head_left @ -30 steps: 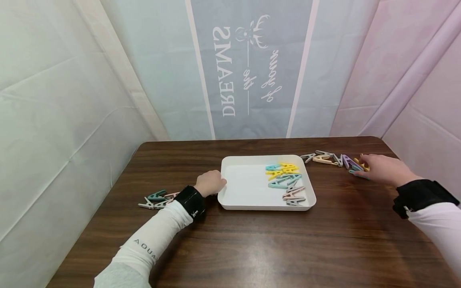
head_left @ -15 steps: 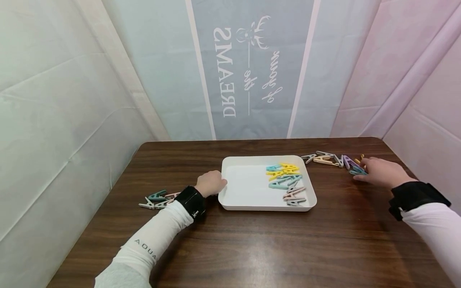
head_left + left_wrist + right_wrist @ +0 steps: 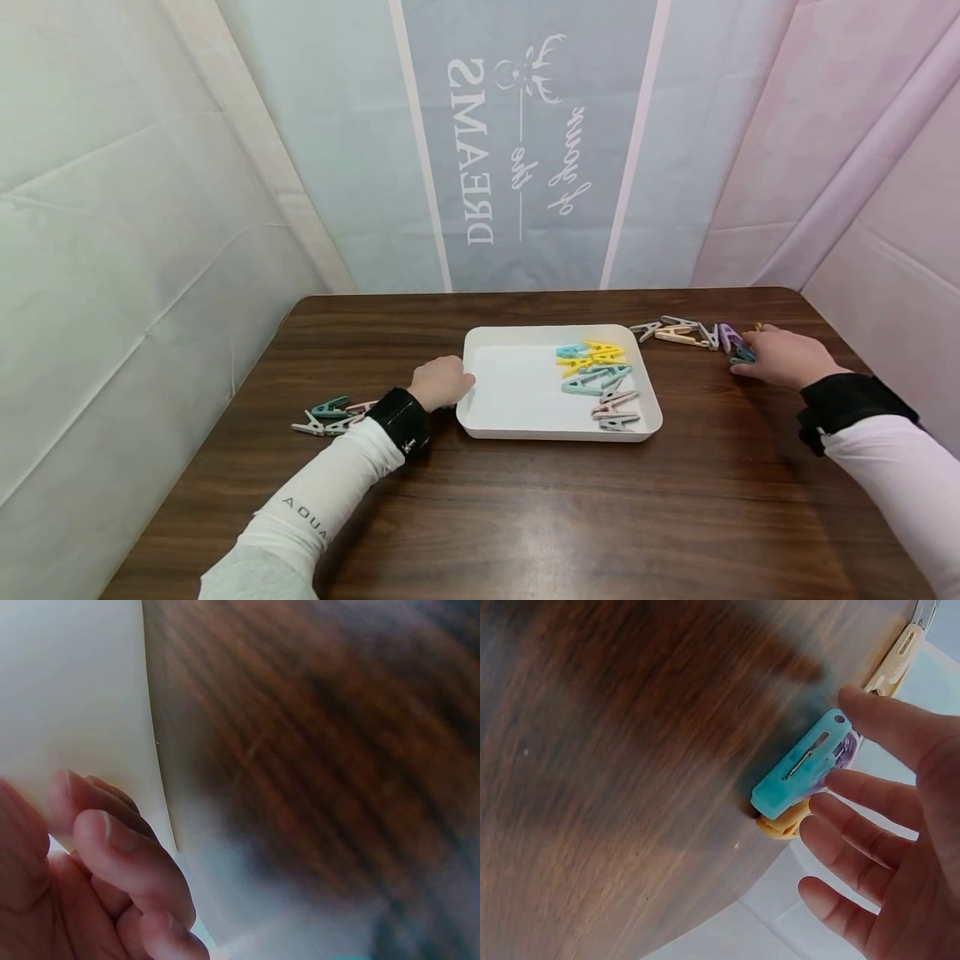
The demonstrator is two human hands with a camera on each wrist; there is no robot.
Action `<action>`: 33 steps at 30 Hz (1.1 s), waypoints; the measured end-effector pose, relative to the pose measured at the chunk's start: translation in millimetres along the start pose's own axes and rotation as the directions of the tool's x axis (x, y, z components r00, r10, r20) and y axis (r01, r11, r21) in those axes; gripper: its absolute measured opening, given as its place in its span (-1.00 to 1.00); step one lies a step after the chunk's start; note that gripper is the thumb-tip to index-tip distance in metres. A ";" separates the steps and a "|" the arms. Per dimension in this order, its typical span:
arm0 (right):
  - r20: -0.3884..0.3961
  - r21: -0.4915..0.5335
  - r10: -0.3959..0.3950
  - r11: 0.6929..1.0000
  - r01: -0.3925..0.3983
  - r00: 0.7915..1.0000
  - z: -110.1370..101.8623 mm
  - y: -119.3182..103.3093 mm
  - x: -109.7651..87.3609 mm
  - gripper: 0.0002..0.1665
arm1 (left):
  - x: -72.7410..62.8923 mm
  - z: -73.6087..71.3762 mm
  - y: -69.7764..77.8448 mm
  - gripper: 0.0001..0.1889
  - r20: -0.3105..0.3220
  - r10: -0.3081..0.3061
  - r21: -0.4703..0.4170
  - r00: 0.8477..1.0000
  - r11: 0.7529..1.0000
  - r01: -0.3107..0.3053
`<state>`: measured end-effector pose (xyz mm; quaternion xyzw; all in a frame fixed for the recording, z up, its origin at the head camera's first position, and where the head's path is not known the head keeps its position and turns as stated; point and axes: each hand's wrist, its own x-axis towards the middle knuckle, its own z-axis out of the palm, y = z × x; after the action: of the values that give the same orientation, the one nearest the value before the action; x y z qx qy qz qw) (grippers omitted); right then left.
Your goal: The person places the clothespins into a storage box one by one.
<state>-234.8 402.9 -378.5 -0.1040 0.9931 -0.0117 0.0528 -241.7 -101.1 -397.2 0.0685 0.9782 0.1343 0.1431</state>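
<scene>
My left hand [image 3: 438, 382] pinches the left rim of a white tray [image 3: 510, 396], thumb on the inside; in the left wrist view its fingers [image 3: 124, 847] curl at the tray's edge. Several yellow clothespins [image 3: 576, 364], blue-green clothespins [image 3: 582, 383] and pink and grey clothespins [image 3: 615, 410] lie in the tray's right half. Over the table's far right, my right hand [image 3: 789, 358] reaches to a blue clothespin [image 3: 802, 761], thumb and fingers apart around it. A purple clothespin [image 3: 729, 337] and a yellow-orange clothespin [image 3: 786, 823] lie against it, partly hidden.
Beside the tray's upper right corner lie several grey and cream clothespins [image 3: 678, 335]. More green, pink and grey clothespins [image 3: 330, 408] lie left of the tray, partly behind my left forearm. Hanging fabric [image 3: 525, 167] surrounds the brown wooden table [image 3: 525, 500].
My right hand has shifted slightly left and its fingertips have moved about the blue and yellow-orange clothespins. The left hand stays at the tray's rim.
</scene>
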 end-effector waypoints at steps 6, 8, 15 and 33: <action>-0.012 0.020 -0.004 1.000 0.004 1.000 0.6 -1.2 0.2 -0.62 | -0.5 -1.3 0.7 -0.69 -0.001 -0.001 -0.007 1.000 1.000 0.001; -0.018 0.015 0.000 1.000 0.001 1.000 0.3 -2.8 0.3 -0.62 | -0.5 -1.1 0.4 -0.69 -0.002 -0.001 -0.008 1.000 1.000 0.001; -0.031 -0.027 -0.035 0.999 0.034 0.999 0.1 -9.9 3.7 -0.64 | -0.5 0.2 -1.2 -0.70 -0.009 0.016 -0.015 1.000 1.000 -0.016; -0.071 0.003 -0.075 0.997 0.075 0.995 -6.1 -18.3 0.6 -0.67 | 2.0 1.6 -4.7 -0.70 -0.012 0.029 -0.028 1.000 0.999 -0.029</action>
<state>-232.3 385.0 -371.8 -0.1408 0.9897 -0.0200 0.0174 -243.6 -104.9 -400.5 0.0800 0.9759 0.1504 0.1364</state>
